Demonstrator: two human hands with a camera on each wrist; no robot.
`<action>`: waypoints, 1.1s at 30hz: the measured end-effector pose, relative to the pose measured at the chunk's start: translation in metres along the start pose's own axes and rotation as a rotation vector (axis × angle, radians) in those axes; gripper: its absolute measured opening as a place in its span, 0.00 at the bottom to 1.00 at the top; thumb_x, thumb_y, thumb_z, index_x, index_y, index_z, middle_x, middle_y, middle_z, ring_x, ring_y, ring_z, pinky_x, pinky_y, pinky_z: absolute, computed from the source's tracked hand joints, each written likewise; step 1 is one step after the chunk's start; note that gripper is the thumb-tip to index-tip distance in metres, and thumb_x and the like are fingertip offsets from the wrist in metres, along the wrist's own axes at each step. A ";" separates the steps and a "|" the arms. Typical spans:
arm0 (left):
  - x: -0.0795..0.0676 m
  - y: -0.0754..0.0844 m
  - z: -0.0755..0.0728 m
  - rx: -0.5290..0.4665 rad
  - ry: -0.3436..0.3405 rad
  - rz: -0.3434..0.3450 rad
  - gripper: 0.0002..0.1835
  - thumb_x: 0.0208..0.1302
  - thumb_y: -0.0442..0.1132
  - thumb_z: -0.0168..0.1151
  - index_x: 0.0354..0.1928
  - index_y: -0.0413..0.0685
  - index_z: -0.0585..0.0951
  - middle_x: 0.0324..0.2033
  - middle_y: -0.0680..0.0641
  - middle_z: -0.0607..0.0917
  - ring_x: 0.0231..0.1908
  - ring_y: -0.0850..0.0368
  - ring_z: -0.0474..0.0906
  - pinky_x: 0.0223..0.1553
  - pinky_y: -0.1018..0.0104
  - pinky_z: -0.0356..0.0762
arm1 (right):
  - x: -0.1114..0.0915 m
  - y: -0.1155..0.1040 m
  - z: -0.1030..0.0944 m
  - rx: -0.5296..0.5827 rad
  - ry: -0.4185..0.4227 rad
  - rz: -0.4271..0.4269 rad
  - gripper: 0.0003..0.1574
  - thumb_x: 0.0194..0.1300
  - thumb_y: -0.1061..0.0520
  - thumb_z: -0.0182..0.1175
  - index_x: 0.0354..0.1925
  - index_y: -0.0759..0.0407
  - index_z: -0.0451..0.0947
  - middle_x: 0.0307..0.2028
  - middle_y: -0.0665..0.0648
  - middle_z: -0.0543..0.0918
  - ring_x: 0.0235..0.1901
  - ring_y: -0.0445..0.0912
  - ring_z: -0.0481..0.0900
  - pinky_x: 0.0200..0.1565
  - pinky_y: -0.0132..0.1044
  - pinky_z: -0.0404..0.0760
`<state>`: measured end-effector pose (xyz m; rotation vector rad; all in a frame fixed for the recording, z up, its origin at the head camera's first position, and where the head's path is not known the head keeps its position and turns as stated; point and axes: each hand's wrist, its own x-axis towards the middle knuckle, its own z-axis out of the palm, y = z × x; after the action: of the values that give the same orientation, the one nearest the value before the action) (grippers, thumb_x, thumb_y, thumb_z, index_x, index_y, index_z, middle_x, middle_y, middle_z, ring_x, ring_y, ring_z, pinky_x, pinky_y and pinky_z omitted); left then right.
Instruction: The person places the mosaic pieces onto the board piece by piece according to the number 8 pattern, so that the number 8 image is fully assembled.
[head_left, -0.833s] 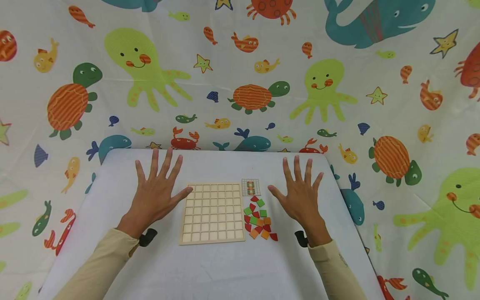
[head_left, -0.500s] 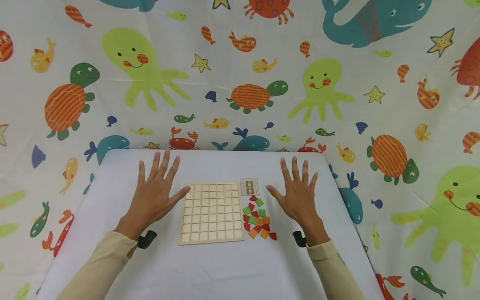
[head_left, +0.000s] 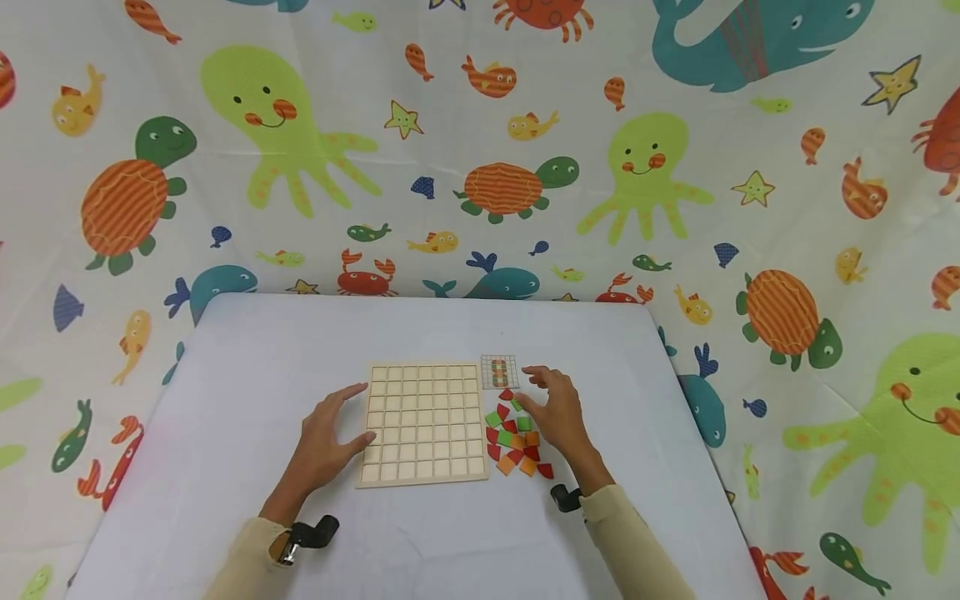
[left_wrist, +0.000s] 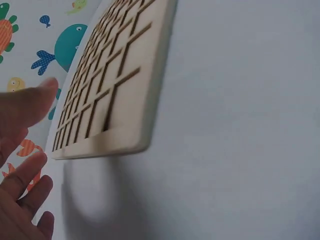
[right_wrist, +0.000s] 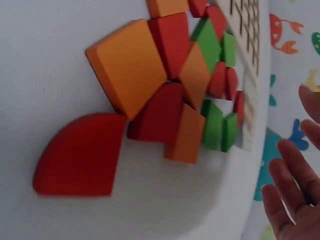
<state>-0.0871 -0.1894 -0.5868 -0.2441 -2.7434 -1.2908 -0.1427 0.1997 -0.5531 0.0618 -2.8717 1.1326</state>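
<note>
A pale wooden grid board (head_left: 425, 424) with square cells lies flat on the white table. My left hand (head_left: 324, 444) is at its left edge, fingers loosely bent, thumb and fingertips close to the rim; the left wrist view shows that hand (left_wrist: 25, 195) beside the board's corner. On the board's right side lies a loose pile of red quarter-round, green and orange square blocks (head_left: 517, 442). Beside the upper end of the pile hovers my right hand (head_left: 558, 417), thumb and fingers apart, nothing between them. In the right wrist view, a red quarter-round block (right_wrist: 82, 157) lies nearest.
A small pattern card (head_left: 499, 372) with a printed grid lies at the board's top right corner. The white table (head_left: 300, 333) has its back edge against a hanging cloth (head_left: 442, 108) printed with sea animals.
Both hands, earlier spread flat and raised either side of the board, have come down and inward with fingers bending. The left nears the board's edge, the right the blocks.
</note>
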 end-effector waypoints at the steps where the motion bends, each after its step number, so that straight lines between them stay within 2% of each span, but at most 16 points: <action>1: -0.004 -0.005 0.004 -0.006 -0.005 -0.013 0.44 0.59 0.38 0.79 0.77 0.49 0.70 0.74 0.34 0.73 0.75 0.28 0.65 0.71 0.22 0.60 | 0.002 0.002 0.006 0.012 -0.021 0.001 0.32 0.65 0.53 0.76 0.66 0.48 0.81 0.55 0.59 0.87 0.57 0.55 0.81 0.60 0.58 0.84; 4: -0.015 -0.018 0.016 -0.022 -0.007 -0.027 0.45 0.56 0.38 0.80 0.76 0.50 0.72 0.75 0.34 0.73 0.75 0.28 0.64 0.71 0.21 0.58 | 0.010 0.010 0.021 0.006 -0.077 -0.008 0.27 0.66 0.55 0.76 0.61 0.50 0.83 0.52 0.59 0.87 0.53 0.54 0.81 0.58 0.55 0.85; 8: -0.022 -0.028 0.026 -0.032 0.015 0.011 0.46 0.52 0.39 0.83 0.74 0.49 0.74 0.75 0.35 0.74 0.75 0.27 0.63 0.68 0.19 0.55 | 0.020 0.019 0.036 -0.081 -0.103 -0.003 0.20 0.67 0.55 0.75 0.56 0.51 0.85 0.44 0.57 0.86 0.47 0.51 0.79 0.51 0.49 0.83; 12: -0.024 -0.030 0.032 -0.017 0.020 0.058 0.45 0.51 0.41 0.83 0.74 0.46 0.74 0.76 0.34 0.72 0.76 0.26 0.62 0.66 0.19 0.56 | 0.026 0.023 0.044 -0.192 -0.102 0.014 0.15 0.66 0.54 0.76 0.51 0.51 0.88 0.38 0.55 0.85 0.41 0.49 0.75 0.44 0.44 0.81; 16: -0.024 -0.029 0.035 -0.005 0.022 0.078 0.45 0.51 0.38 0.82 0.74 0.45 0.74 0.76 0.34 0.71 0.76 0.26 0.62 0.68 0.20 0.58 | 0.029 0.022 0.046 -0.237 -0.109 0.036 0.12 0.66 0.53 0.75 0.47 0.52 0.87 0.37 0.53 0.85 0.40 0.48 0.74 0.44 0.42 0.81; 22: -0.026 -0.028 0.034 0.008 0.039 0.086 0.45 0.50 0.38 0.82 0.73 0.44 0.75 0.75 0.34 0.72 0.75 0.26 0.63 0.67 0.21 0.59 | 0.031 0.018 0.044 -0.236 -0.151 0.047 0.12 0.68 0.55 0.74 0.49 0.51 0.86 0.39 0.54 0.85 0.42 0.48 0.76 0.46 0.45 0.83; 27: -0.027 -0.028 0.034 0.014 0.042 0.095 0.44 0.51 0.39 0.82 0.72 0.41 0.75 0.75 0.33 0.72 0.75 0.25 0.63 0.67 0.21 0.59 | 0.029 0.015 0.042 -0.221 -0.135 0.044 0.08 0.66 0.54 0.75 0.42 0.51 0.87 0.37 0.53 0.85 0.41 0.48 0.77 0.46 0.44 0.83; 30: -0.027 -0.027 0.034 0.021 0.047 0.097 0.44 0.50 0.38 0.83 0.72 0.41 0.76 0.75 0.33 0.72 0.75 0.25 0.63 0.67 0.21 0.59 | 0.026 0.012 0.042 -0.139 -0.098 0.052 0.07 0.66 0.53 0.75 0.39 0.50 0.86 0.35 0.51 0.87 0.37 0.45 0.79 0.42 0.40 0.83; 33: -0.028 -0.026 0.033 0.023 0.059 0.108 0.42 0.50 0.38 0.83 0.70 0.42 0.78 0.75 0.32 0.73 0.74 0.25 0.63 0.66 0.21 0.60 | 0.025 0.004 0.046 -0.013 -0.076 0.043 0.06 0.68 0.53 0.74 0.40 0.50 0.85 0.34 0.50 0.87 0.33 0.44 0.79 0.37 0.37 0.81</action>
<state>-0.0654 -0.1833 -0.6322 -0.3417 -2.6551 -1.2183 -0.1696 0.1710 -0.5876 0.0442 -2.9600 1.1435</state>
